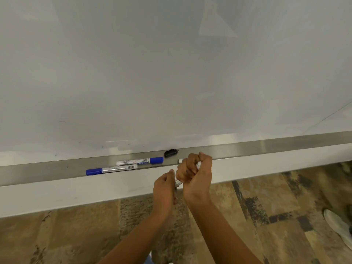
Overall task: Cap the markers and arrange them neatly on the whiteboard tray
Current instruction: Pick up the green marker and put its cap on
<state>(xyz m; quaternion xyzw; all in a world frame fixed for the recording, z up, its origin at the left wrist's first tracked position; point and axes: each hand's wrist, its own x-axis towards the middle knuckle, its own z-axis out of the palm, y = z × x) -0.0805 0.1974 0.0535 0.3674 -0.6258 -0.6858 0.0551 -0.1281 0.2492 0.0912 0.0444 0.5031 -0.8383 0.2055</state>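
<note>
Two white markers with blue caps lie side by side on the metal whiteboard tray (47, 171): one (140, 161) with its cap to the right, the other (111, 169) with its cap to the left. A loose black cap (171, 153) rests at the back of the tray. Another white marker end (180, 161) shows on the tray just left of my right hand. My right hand (196, 169) is fisted around a white marker (198, 165), in front of the tray. My left hand (164, 185) pinches that marker's lower end (177, 182); its cap is hidden.
The whiteboard (171, 73) fills the upper view, with a white ledge (76, 193) under the tray. Patterned carpet (266, 216) lies below. A white shoe (339, 227) stands at the far right edge.
</note>
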